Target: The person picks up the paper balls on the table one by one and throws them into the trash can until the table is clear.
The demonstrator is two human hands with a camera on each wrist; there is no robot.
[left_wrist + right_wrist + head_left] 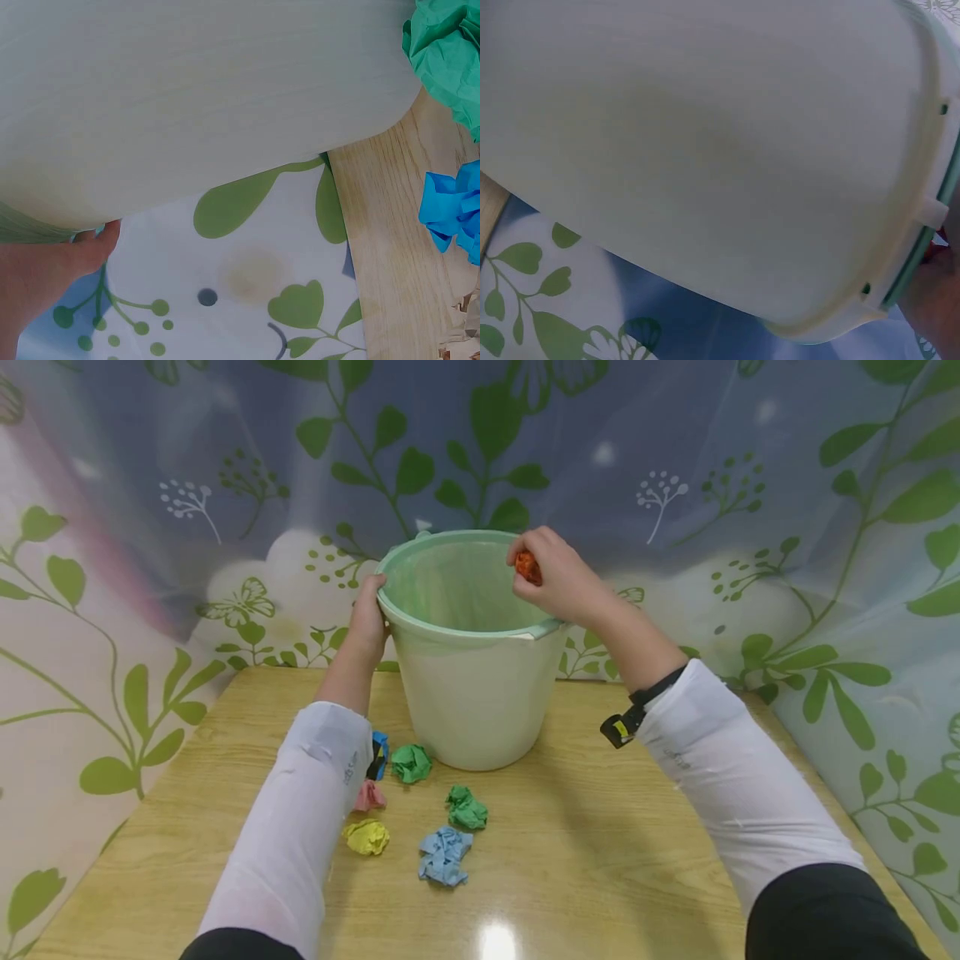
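Observation:
A pale bucket with a light green inside stands upright on the table. My left hand grips its left rim, thumb over the edge and the other fingers against the outside. In the left wrist view, the left hand shows beside the large bucket wall. Over the right side of the rim, my right hand pinches an orange crumpled paper ball between thumb and fingers. The bucket wall fills most of the right wrist view and partly hides the right hand.
On the wooden table lie two green paper balls, a light blue one, a yellow one and a pink one. A bright blue one sits near the left forearm. Behind hangs a leaf-patterned curtain.

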